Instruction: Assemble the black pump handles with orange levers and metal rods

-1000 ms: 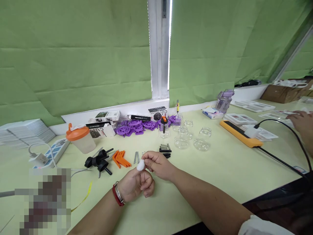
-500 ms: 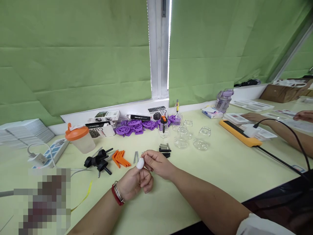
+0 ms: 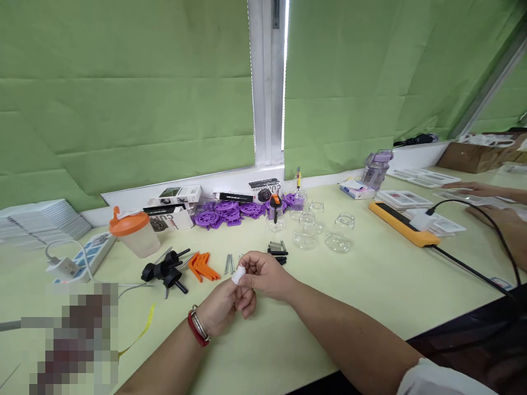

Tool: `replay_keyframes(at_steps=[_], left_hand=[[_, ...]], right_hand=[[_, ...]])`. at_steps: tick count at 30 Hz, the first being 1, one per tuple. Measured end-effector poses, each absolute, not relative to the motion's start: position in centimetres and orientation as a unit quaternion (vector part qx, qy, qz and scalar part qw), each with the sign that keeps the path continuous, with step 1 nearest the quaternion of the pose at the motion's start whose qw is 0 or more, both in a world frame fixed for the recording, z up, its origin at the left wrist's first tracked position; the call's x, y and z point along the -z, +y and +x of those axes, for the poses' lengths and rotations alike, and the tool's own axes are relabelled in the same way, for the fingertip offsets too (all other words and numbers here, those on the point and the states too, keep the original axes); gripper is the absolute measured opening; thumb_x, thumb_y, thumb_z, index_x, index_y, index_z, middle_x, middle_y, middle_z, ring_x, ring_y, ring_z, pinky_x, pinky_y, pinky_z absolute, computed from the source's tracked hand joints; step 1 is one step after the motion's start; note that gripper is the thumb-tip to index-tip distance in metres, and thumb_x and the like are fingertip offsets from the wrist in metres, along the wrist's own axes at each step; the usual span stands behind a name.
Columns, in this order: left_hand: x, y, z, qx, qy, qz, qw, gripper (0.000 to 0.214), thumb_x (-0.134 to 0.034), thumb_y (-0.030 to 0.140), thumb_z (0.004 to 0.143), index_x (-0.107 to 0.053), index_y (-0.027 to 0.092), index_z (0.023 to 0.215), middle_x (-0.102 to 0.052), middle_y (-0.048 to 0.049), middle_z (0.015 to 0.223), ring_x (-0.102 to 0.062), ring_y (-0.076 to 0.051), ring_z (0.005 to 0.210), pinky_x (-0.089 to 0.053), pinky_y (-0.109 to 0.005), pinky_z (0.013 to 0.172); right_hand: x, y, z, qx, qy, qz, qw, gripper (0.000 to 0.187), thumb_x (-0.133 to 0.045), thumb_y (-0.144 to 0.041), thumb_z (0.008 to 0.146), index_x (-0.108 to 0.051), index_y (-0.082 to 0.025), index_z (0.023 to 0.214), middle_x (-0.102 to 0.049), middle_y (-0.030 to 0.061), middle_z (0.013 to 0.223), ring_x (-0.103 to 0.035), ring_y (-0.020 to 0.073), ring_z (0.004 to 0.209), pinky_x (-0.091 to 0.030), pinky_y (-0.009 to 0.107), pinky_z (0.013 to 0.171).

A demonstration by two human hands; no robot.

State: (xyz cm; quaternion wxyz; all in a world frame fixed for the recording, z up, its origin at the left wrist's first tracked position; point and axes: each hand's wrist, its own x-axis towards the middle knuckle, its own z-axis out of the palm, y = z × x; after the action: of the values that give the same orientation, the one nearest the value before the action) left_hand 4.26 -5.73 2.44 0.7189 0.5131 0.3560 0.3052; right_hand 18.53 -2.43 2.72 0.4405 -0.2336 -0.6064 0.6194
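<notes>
A small white rounded part (image 3: 238,275) sits between the fingertips of both my hands above the pale yellow-green table (image 3: 370,285). My left hand (image 3: 224,307), with a red and silver bracelet at the wrist, is closed round it from below. My right hand (image 3: 265,274) pinches it from the right. Just beyond my hands lie three metal screws (image 3: 229,264), a row of small springs (image 3: 278,247) and orange plastic blades (image 3: 203,267).
Black spindle parts (image 3: 167,270), an orange-lidded cup (image 3: 134,233), purple wheels (image 3: 230,212), clear glass domes (image 3: 340,233), small boxes (image 3: 177,195) and a white power strip (image 3: 88,255) surround me. An orange power strip (image 3: 403,224) with a black cable lies right, near another person's hands (image 3: 494,211).
My hands have turned slightly on the white part and stay in place. The other person's hands at the right have shifted over the cards.
</notes>
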Motion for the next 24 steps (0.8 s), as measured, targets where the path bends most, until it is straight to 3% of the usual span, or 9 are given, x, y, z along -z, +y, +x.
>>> replay_keyframes(at_steps=[4, 13, 24], left_hand=[[-2.86, -5.88, 4.26, -0.272, 0.329, 0.488, 0.761, 0.067, -0.030, 0.074, 0.077, -0.040, 0.019, 0.041, -0.032, 0.0016, 0.040, -0.041, -0.014, 0.044, -0.029, -0.032, 0.057], [-2.76, -6.06, 4.36, -0.308, 0.287, 0.441, 0.793, 0.048, -0.051, 0.062, 0.075, -0.040, 0.019, 0.054, -0.035, 0.0046, 0.042, -0.042, -0.013, 0.042, -0.032, -0.030, 0.054], [-2.46, -5.87, 4.10, -0.311, 0.268, 0.408, 0.815, 0.041, -0.053, 0.053, 0.077, -0.042, 0.019, 0.057, -0.037, 0.0047, 0.041, -0.045, -0.014, 0.042, -0.032, -0.030, 0.053]], right_hand=[[-2.71, -2.55, 18.50, -0.636, -0.606, -0.213, 0.429, 0.037, -0.078, -0.040, 0.063, -0.062, -0.015, 0.086, -0.057, -0.0019, 0.072, -0.051, 0.0088, 0.064, -0.043, 0.024, 0.064], [-2.83, -2.84, 18.51, -0.578, -0.643, -0.227, 0.447, 0.027, -0.075, -0.035, 0.066, -0.058, -0.016, 0.074, -0.054, -0.0035, 0.064, -0.047, 0.0082, 0.058, -0.039, 0.022, 0.056], [-2.46, -2.51, 18.57, -0.574, -0.647, -0.237, 0.443, 0.022, -0.078, -0.022, 0.058, -0.064, -0.016, 0.074, -0.058, -0.0028, 0.067, -0.051, 0.0094, 0.060, -0.042, 0.024, 0.058]])
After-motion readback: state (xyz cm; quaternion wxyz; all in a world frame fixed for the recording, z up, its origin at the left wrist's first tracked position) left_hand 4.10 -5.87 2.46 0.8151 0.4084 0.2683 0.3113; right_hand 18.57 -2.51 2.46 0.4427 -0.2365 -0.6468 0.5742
